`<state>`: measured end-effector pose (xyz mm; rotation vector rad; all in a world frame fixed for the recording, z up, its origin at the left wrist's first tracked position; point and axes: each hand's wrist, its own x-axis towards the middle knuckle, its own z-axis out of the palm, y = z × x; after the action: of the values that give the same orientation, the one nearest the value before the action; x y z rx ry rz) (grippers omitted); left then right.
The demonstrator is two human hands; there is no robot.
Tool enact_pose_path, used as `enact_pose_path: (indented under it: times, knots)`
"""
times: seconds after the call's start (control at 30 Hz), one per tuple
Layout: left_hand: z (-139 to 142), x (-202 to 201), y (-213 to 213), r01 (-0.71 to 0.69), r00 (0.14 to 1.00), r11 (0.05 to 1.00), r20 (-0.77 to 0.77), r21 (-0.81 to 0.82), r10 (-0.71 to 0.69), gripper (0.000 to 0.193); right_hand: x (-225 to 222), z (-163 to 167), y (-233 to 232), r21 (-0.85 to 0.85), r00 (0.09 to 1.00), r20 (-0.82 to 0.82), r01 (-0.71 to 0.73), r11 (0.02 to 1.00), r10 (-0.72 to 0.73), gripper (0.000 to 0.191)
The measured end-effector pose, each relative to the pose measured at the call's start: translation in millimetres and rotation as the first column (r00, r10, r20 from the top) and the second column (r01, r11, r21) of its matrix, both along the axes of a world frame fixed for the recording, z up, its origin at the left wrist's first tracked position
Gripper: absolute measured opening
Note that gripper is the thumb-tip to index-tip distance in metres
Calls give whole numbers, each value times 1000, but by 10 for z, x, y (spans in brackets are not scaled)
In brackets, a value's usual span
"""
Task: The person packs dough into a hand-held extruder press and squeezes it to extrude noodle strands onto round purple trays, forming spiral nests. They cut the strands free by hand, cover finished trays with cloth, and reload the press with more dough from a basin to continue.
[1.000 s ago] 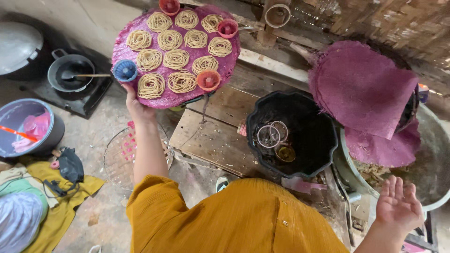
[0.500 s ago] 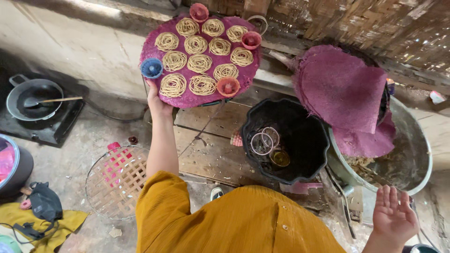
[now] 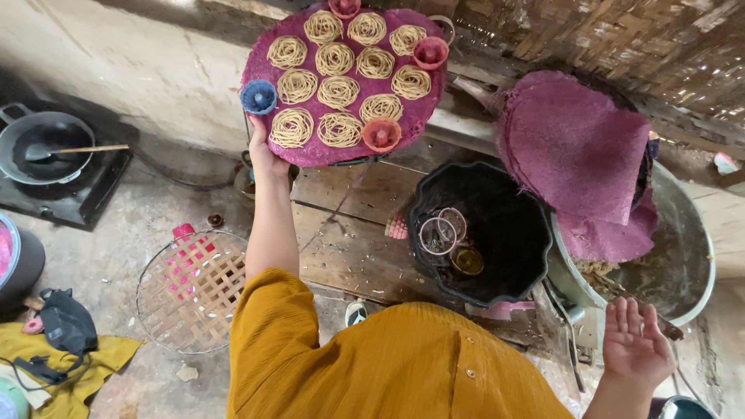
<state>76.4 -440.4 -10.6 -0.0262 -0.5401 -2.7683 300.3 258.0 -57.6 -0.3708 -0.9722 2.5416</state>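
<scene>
Left hand (image 3: 264, 151) is up and gripping the near edge of the round purple tray (image 3: 403, 124), holding it out at arm's length above the wooden platform (image 3: 341, 233). On the tray sit coils of pale noodle strands (image 3: 338, 91), nine or so, laid in rows. Small cups ring the tray's edge: a blue one (image 3: 258, 96) just above the gripping hand, red ones (image 3: 382, 134) at the near side, the right side and the far side. Right of the tray, a stack of purple mats (image 3: 574, 147) drapes over a large metal basin (image 3: 683, 264). Below the tray and right, a black tub (image 3: 497, 233) holds metal rings and a small mould. Right hand (image 3: 636, 349) hangs open, palm up, fingers spread, holding nothing, well below and right of the tray. Left of the tray, a dark pan (image 3: 43, 147) with a spoon sits on a stove; a woven basket lid (image 3: 194, 287) lies on the floor below the tray.
</scene>
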Motion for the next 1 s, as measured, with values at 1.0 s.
enact_pose_path:
  times: [1.0]
  knots:
    - [-1292,481,-129,163,872,961,489,-224,-34,62,116,-241,-289,-7,986,165,21,1000,-20,51]
